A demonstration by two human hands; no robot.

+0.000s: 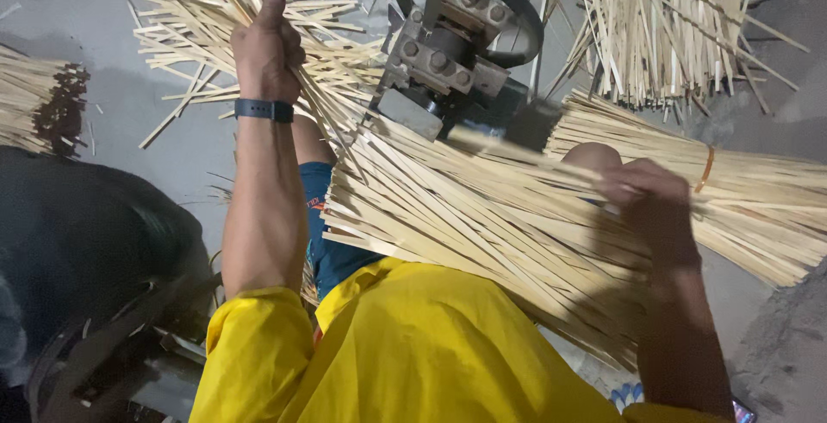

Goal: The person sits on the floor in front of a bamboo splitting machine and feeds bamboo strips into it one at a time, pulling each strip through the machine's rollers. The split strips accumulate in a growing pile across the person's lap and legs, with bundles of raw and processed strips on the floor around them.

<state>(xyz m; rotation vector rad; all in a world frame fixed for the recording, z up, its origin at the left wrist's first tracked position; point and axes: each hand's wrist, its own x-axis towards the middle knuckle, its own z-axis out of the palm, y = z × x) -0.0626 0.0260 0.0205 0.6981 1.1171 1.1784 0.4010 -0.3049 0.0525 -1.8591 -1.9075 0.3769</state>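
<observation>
Head view: pale bamboo strips [482, 216] lie across the lap, one strip pinched by the right hand [642, 186] toward the metal machine [452, 52]. Left hand [267, 44], farther left, grips a strip bunch [207, 18].

The strips [482, 216] look like split bamboo, pale, dry and matt, with rough splintery ends. The machine [448, 52] is dull grey metal with chunky bolts, and its wheel [517, 9] is dark and a bit shiny. The sleeve [413, 345] is bright yellow cloth, smooth, slight sheen. The wristband [264, 109] looks like matt dark rubber or plastic. The floor [129, 113] is rough grey concrete.
</observation>
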